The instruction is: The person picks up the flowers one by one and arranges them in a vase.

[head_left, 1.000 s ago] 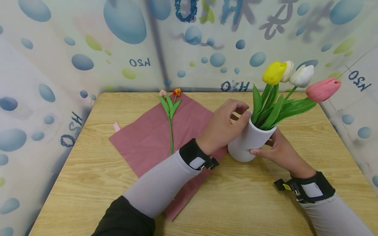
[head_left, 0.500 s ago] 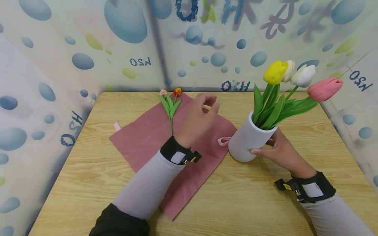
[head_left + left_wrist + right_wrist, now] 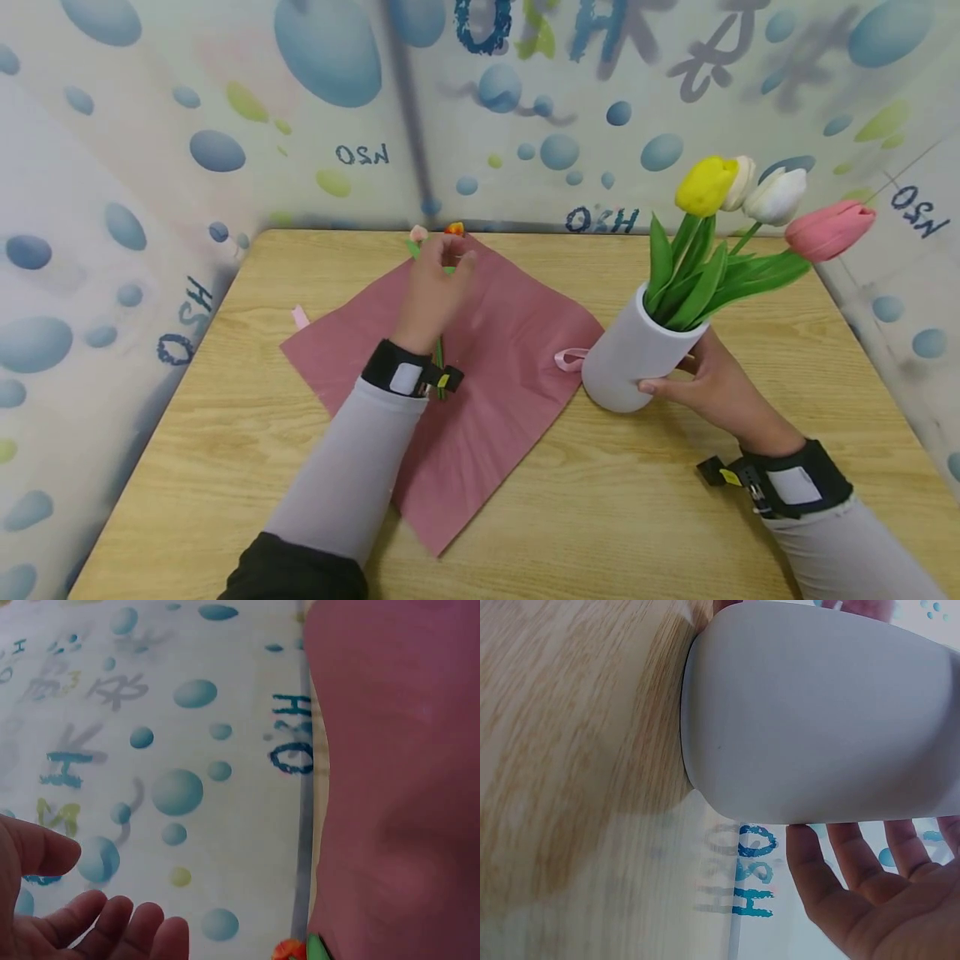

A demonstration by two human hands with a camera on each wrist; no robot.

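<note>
My left hand (image 3: 435, 292) is over the pink wrapping paper (image 3: 517, 392), its fingers loosely bent with nothing between them. Just beyond it, small artificial tulips with a pale pink bloom (image 3: 418, 234) and an orange bloom (image 3: 454, 228) lie on the paper; the hand and wrist hide much of their green stems. In the left wrist view the orange bloom (image 3: 289, 949) shows at the bottom edge. On the right, my right hand (image 3: 712, 392) grips a white vase (image 3: 630, 362), which leans to the right. Yellow, white and pink tulips (image 3: 828, 231) stand in the vase.
A pink ribbon loop (image 3: 572, 359) lies between paper and vase. Another pink strip (image 3: 300, 317) sticks out at the paper's left corner. The wooden table (image 3: 600, 517) ends at a patterned wall (image 3: 495, 183) behind.
My left hand has left the vase rim and moved left across the paper to the small tulips. My right hand keeps its hold on the vase, which stays tilted.
</note>
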